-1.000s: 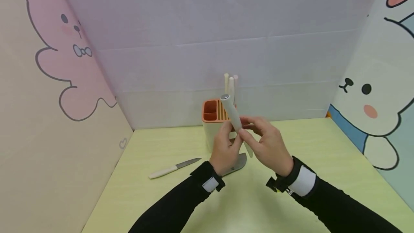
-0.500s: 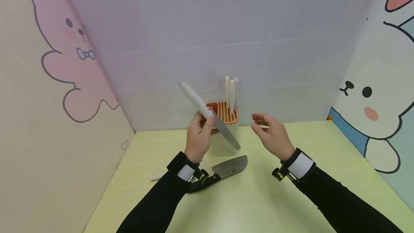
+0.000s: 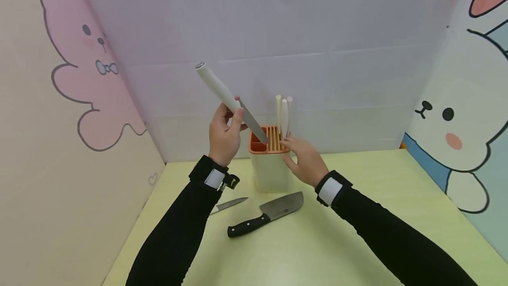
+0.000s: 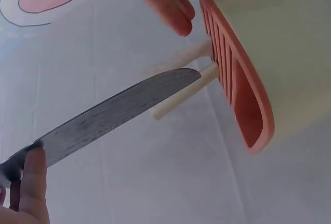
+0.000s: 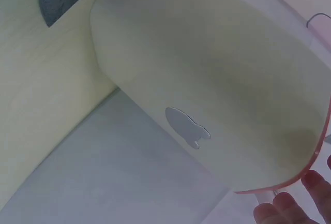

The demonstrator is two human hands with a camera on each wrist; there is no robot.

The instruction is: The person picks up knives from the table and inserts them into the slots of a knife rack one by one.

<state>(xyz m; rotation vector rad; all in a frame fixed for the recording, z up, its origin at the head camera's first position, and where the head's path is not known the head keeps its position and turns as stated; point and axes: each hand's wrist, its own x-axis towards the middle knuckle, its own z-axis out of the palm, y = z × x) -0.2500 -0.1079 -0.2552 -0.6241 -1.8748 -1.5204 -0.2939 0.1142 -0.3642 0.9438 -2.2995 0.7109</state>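
My left hand (image 3: 224,138) grips a white-handled knife (image 3: 216,85) near where handle meets blade. The handle points up and left, and the blade slants down toward the top of a cream knife block (image 3: 270,173) with an orange slotted lid. In the left wrist view the knife blade (image 4: 114,113) lies outside the slots, its tip near the handles standing there. My right hand (image 3: 307,162) is at the block's right rim with fingers extended; in the right wrist view its fingertips (image 5: 313,180) are at the orange edge. Whether they touch it is hard to tell.
Several slots and an open compartment (image 3: 258,147) make up the block's top. Three light handles (image 3: 285,118) stand at its right side. In front lie a black-handled cleaver (image 3: 282,206) and a small knife (image 3: 234,203), partly behind the left arm. A cloth wall rises behind.
Both hands were together on the knife. My left hand has carried it left and up, uncovering the cleaver. The right hand let go, then came to the block's rim.
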